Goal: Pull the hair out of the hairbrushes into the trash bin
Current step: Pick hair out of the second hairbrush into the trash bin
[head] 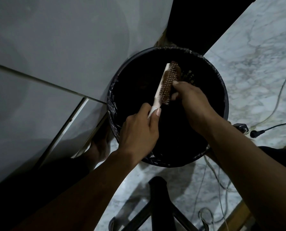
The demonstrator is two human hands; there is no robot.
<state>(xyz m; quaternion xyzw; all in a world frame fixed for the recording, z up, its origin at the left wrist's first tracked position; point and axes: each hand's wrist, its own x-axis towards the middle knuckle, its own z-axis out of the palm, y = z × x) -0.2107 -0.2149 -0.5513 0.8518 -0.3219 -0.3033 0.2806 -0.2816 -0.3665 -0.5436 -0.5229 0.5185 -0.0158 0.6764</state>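
Head view, scene: a person looked straight down over a round black trash bin (222, 90) lined with a dark plastic bag (111, 105) whose crumpled edge folded over the rim.
Head view, hairbrush: a pale-handled hairbrush (164, 84) was held over the open mouth of the bin, tilted so its head pointed up and away from the person, bristle side facing right; the pad looked brown with rows of light-tipped pins.
Head view, left hand: the left hand (139, 132) was closed around the brush handle, thumb laid along the handle's near end, nail showing.
Head view, right hand: the right hand (188, 100) was curled, fingertips pressed against the bristle side about midway along the head; whether any hair was pinched between them could not be told, since the fingers hid that spot.
Head view, bin contents: the inside was too dark to make out, apart from a faint patterned patch just right of the brush head.
Head view, surroundings: the bin stood on a marbled floor (255, 55), beside a grey panelled surface (55, 39) to the left; loose cables (275, 100) and a black plug (253, 133) lay on the floor to the right, and a dark stool leg (159, 197) crossed the bottom of the view.
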